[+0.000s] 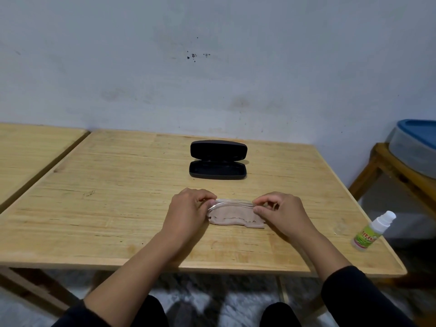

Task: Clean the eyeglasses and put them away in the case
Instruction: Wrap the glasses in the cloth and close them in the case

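Note:
Clear-framed eyeglasses (233, 202) are held just above the wooden table (118, 208), over a beige cleaning cloth (236, 217) that lies flat below them. My left hand (188, 208) pinches the glasses' left end and my right hand (280, 213) pinches the right end. The temples look folded, though the clear frame is hard to make out. A black eyeglass case (218, 169) stands open farther back on the table, its lid upright and its inside dark.
A small spray bottle (371, 230) with a white cap and green label stands at the table's right edge. A second wooden table (28, 147) adjoins on the left. A blue-lidded tub (417, 142) sits on a stand at the right. The wall is close behind.

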{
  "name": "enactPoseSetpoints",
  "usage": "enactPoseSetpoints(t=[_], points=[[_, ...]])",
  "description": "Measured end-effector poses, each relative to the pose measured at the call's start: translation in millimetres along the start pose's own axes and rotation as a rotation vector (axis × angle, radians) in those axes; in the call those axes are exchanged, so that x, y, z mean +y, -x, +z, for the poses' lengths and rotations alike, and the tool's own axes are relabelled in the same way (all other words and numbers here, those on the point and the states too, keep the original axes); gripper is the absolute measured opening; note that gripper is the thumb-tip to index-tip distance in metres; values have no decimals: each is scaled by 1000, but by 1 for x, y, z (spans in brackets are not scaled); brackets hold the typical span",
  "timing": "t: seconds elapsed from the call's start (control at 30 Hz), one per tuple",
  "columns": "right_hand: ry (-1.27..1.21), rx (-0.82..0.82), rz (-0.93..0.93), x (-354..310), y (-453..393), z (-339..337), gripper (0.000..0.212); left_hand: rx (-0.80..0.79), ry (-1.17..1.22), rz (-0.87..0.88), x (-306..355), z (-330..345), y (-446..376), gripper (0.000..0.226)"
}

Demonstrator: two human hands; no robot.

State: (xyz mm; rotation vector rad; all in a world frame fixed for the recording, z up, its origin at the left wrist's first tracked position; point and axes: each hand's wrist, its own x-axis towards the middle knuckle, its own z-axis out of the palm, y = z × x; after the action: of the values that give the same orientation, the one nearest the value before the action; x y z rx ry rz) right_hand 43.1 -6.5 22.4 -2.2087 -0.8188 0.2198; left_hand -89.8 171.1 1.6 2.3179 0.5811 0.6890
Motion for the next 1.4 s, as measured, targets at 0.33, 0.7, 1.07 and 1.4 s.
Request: enactPoseSetpoints(t=[0.33, 0.7, 1.07, 1.4], points=[[-55, 108, -92, -22, -31, 0, 10, 122, -20, 93, -1, -11, -37, 16], [-63, 242, -168, -33, -110, 23, 9, 260, -30, 78, -20, -10, -106, 17], [23, 236, -226, -17, -121, 44, 8, 214, -60, 56, -44, 6, -110, 15], [56, 173, -197, -17, -124, 42, 11, 164, -71, 53, -49, 8, -114, 16]])
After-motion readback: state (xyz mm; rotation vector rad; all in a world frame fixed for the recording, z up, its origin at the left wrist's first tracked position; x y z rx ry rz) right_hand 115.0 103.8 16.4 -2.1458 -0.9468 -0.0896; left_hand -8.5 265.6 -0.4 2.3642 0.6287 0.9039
